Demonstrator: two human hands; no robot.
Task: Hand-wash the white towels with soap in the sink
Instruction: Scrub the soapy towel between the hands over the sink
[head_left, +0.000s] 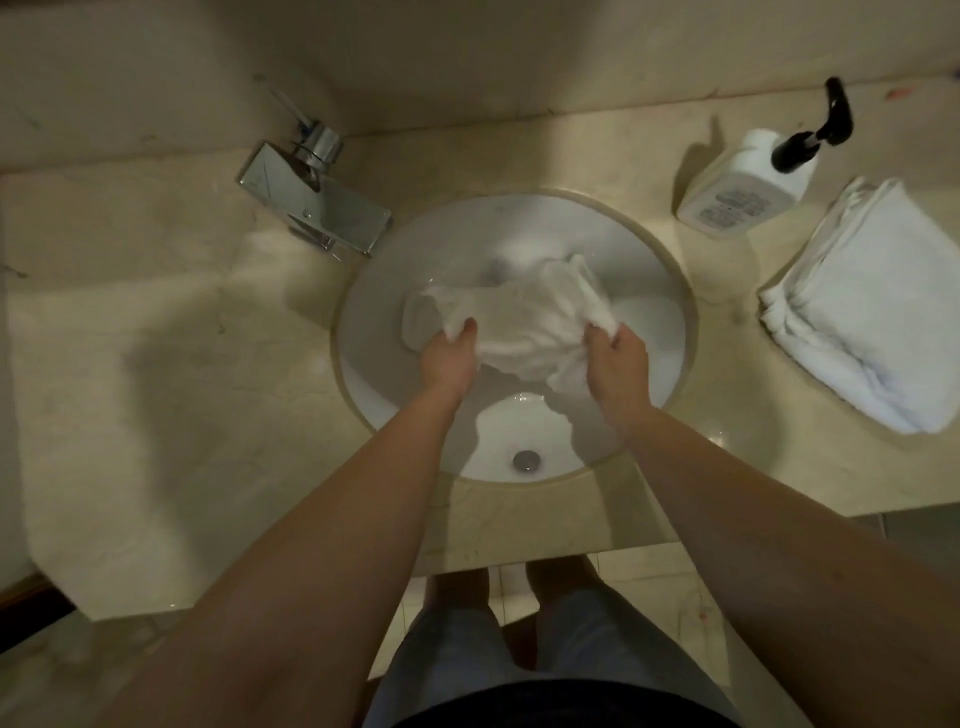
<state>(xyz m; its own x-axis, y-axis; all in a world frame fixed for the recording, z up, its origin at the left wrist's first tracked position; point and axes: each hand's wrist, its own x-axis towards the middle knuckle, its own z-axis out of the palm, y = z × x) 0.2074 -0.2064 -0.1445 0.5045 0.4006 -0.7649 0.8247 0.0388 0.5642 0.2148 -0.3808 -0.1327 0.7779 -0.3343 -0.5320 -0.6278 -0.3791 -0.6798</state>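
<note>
Towel (519, 322) hangs bunched over the sink (363, 332), gripped at each end by the left hand (448, 358) and right hand (618, 364). Washing looks midway. Folded towels (857, 312) wait on the bench (156, 312) beside the soap (748, 182).

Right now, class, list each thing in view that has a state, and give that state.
Towel: bunched, gripped by both hands over the sink.
Left hand: grips towel.
Right hand: grips towel.
Tap: no water seen running.
Soap bottle: standing, untouched.
Towel stack: folded on counter.
</note>
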